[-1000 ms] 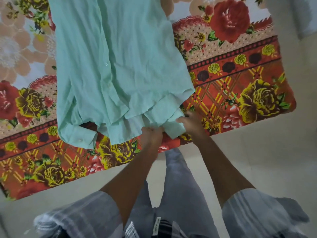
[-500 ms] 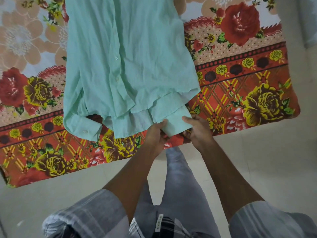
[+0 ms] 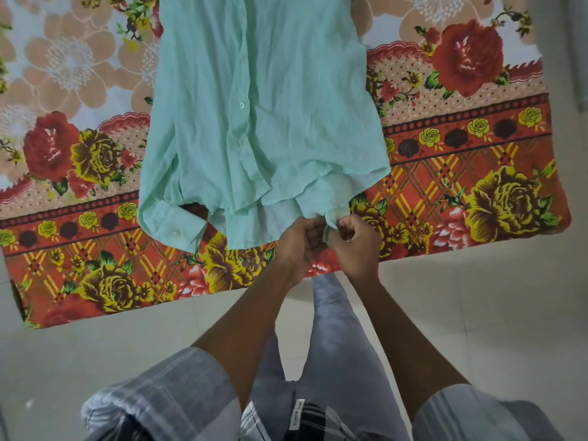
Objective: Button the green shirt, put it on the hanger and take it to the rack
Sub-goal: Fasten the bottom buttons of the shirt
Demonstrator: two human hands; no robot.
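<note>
Softly crinkled green shirt (image 3: 267,116), floral bedsheet (image 3: 477,148)

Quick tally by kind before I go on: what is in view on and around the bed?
Pale green cotton shirt: 1
Floral printed bedsheet: 1
Hands at the right cuff: 2, left hand and right hand
Hangers: 0
Total: 4

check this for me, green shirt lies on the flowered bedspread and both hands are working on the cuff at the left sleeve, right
Not quite. The head view shows both hands, left hand and right hand, pinching the right-side cuff of the green shirt. The left-side cuff lies untouched on the flowered bedspread.
</note>
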